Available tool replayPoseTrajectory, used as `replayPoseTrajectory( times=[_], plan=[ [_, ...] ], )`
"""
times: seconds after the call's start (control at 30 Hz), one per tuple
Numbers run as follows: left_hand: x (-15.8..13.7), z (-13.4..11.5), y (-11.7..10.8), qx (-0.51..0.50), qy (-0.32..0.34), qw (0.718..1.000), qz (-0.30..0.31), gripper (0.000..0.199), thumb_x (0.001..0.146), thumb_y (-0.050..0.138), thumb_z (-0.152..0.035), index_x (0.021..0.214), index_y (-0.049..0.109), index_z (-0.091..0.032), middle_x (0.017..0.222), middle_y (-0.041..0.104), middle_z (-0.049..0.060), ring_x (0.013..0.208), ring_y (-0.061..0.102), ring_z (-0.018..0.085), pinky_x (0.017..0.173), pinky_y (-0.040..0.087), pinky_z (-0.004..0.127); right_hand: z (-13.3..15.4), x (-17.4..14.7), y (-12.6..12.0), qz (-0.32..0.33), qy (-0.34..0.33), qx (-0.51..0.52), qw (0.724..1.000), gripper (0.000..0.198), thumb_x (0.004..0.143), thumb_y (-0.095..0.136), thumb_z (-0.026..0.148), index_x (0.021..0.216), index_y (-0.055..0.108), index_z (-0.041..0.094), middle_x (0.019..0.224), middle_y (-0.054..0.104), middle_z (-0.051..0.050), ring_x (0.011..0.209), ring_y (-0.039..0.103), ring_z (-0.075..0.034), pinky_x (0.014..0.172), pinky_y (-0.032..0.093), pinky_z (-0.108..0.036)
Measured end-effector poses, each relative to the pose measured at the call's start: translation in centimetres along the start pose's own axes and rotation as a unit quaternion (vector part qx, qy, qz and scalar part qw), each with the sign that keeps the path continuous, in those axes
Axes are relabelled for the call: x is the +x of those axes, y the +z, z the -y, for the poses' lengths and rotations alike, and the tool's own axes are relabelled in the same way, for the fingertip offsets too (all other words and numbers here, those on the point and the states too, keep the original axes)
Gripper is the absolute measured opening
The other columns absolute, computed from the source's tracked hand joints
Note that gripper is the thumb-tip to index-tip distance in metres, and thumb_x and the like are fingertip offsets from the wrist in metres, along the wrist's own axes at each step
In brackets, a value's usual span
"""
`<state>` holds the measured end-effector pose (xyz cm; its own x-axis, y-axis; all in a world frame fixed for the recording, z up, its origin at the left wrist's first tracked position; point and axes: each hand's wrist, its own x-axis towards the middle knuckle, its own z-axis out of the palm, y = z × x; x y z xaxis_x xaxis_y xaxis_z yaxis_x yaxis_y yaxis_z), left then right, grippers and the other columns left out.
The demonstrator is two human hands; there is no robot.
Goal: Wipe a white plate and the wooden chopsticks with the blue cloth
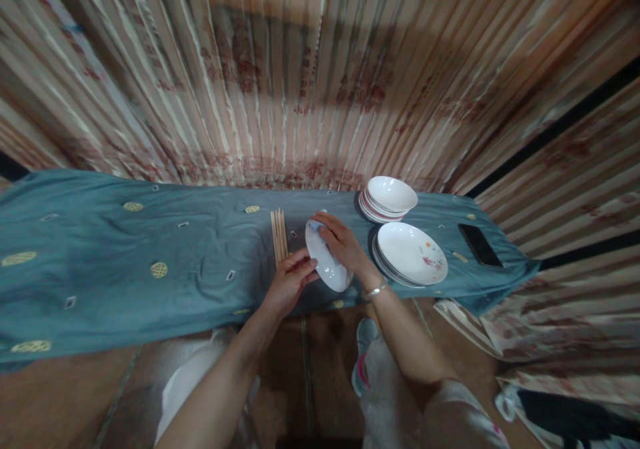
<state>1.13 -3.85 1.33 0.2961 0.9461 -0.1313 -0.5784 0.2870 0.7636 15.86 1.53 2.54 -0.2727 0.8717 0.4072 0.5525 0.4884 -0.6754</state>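
The left hand (295,272) grips a white plate (320,259), its thumb against the near face and the fingers bent behind the lower left edge. The right hand (343,239) is closed on the same plate from the other side, bent over its upper right part; some of its fingertips are too blurred to make out. Held between the 2 hands, the plate is tilted steeply above the front half of the bench (195,262). A bracelet (375,289) circles the right wrist.

Just left of the plate, a bundle of chopsticks (279,232) lies on the bench, partly hidden at its near end by the left hand. To the right of the hands stand 2 stacks: bowls (390,195) toward the back, and, nearer the front edge, larger plates (413,254), the top 1 bearing a floral print. A dark phone (480,244) lies flat near the right end.

The bench wears a blue-green cloth with yellow motifs, and a pleated curtain (280,102) hangs behind it. Below, a shoe (364,355) shows on the brown floor (285,382).
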Motion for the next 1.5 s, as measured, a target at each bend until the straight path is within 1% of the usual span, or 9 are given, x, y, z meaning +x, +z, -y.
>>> replayPoseTrajectory(
  times=[0.13, 0.37, 0.43, 0.7, 0.93, 1.1, 1.23, 1.33, 1.5],
  plan=[
    [0.0, 0.0, -0.2, 0.005, -0.009, 1.0, -0.017, 0.028, 0.057, 0.08, -0.024, 0.082, 0.071, -0.013, 0.079, 0.07, 0.006, 0.077, 0.065, 0.02, 0.076, 0.053, 0.035, -2.9, 0.3, 0.4, -0.021, 0.067, 0.057, 0.996, 0.041, 0.092, 0.035, 0.041, 0.12, 0.057, 0.019, 0.122, 0.06, -0.006, 0.115, 0.054, -0.016, 0.103, 0.037, -0.035],
    [0.1, -0.3, -0.3, -0.007, -0.001, 1.0, -0.025, 0.027, 0.057, 0.079, -0.023, 0.08, 0.071, -0.013, 0.079, 0.071, 0.006, 0.077, 0.066, 0.019, 0.075, 0.053, 0.034, -7.0, -1.2, 1.1, -0.055, 0.172, 0.053, 0.982, 0.043, 0.09, 0.038, 0.043, 0.116, 0.06, 0.019, 0.108, 0.067, -0.007, 0.1, 0.061, -0.02, 0.094, 0.044, -0.039],
    [0.2, -0.3, -0.4, -0.012, 0.001, 0.999, -0.033, 0.027, 0.056, 0.079, -0.022, 0.08, 0.071, -0.012, 0.08, 0.072, 0.006, 0.077, 0.066, 0.019, 0.075, 0.053, 0.034, -7.5, -1.9, 1.2, -0.056, 0.182, 0.058, 0.98, 0.042, 0.09, 0.037, 0.042, 0.116, 0.059, 0.018, 0.104, 0.069, -0.006, 0.096, 0.063, -0.02, 0.092, 0.045, -0.039],
    [0.9, -0.4, -0.9, -0.041, 0.001, 0.997, -0.071, 0.031, 0.052, 0.081, -0.02, 0.079, 0.071, -0.012, 0.075, 0.072, 0.006, 0.076, 0.067, 0.02, 0.078, 0.053, 0.036, -6.9, -4.6, 0.8, -0.065, 0.192, 0.02, 0.979, 0.045, 0.09, 0.037, 0.044, 0.122, 0.055, 0.017, 0.121, 0.062, -0.011, 0.113, 0.057, -0.022, 0.098, 0.04, -0.043],
    [1.6, -0.6, -1.1, -0.059, 0.012, 0.994, -0.086, 0.024, 0.056, 0.079, -0.016, 0.077, 0.07, -0.012, 0.076, 0.072, 0.005, 0.074, 0.066, 0.015, 0.081, 0.052, 0.032, -3.8, -6.5, 0.0, -0.052, 0.177, -0.045, 0.982, 0.051, 0.093, 0.029, 0.047, 0.124, 0.053, 0.015, 0.124, 0.058, -0.015, 0.117, 0.054, -0.024, 0.1, 0.04, -0.043],
    [2.0, -0.6, -1.0, -0.094, 0.018, 0.99, -0.107, 0.017, 0.055, 0.078, -0.011, 0.069, 0.068, -0.013, 0.073, 0.071, 0.003, 0.071, 0.065, 0.013, 0.075, 0.053, 0.026, -0.5, -7.7, -0.6, -0.028, 0.108, -0.114, 0.987, 0.052, 0.094, 0.031, 0.046, 0.131, 0.045, 0.013, 0.133, 0.049, -0.017, 0.126, 0.043, -0.026, 0.104, 0.036, -0.047],
    [2.2, -0.7, -1.0, -0.098, 0.018, 0.988, -0.119, 0.016, 0.056, 0.077, -0.009, 0.068, 0.067, -0.013, 0.071, 0.071, 0.002, 0.071, 0.065, 0.013, 0.077, 0.053, 0.028, 1.5, -8.3, -0.6, -0.001, 0.042, -0.164, 0.986, 0.064, 0.089, 0.043, 0.048, 0.141, 0.03, 0.013, 0.14, 0.04, -0.019, 0.132, 0.034, -0.029, 0.106, 0.033, -0.05],
    [2.3, -0.6, -1.2, -0.097, 0.015, 0.987, -0.126, 0.015, 0.057, 0.076, -0.009, 0.068, 0.066, -0.013, 0.07, 0.07, 0.002, 0.07, 0.065, 0.013, 0.081, 0.052, 0.03, 2.2, -8.3, -0.3, 0.009, -0.012, -0.185, 0.983, 0.074, 0.087, 0.047, 0.049, 0.145, 0.019, 0.013, 0.143, 0.035, -0.019, 0.135, 0.028, -0.03, 0.107, 0.031, -0.054],
    [2.1, -0.5, -1.2, -0.08, 0.014, 0.99, -0.113, 0.017, 0.059, 0.076, -0.01, 0.074, 0.067, -0.012, 0.072, 0.07, 0.003, 0.073, 0.066, 0.015, 0.082, 0.052, 0.032, 2.2, -7.8, 0.1, 0.01, -0.031, -0.19, 0.981, 0.071, 0.089, 0.044, 0.045, 0.146, 0.015, 0.015, 0.144, 0.033, -0.018, 0.136, 0.026, -0.029, 0.108, 0.03, -0.053]
  ],
)
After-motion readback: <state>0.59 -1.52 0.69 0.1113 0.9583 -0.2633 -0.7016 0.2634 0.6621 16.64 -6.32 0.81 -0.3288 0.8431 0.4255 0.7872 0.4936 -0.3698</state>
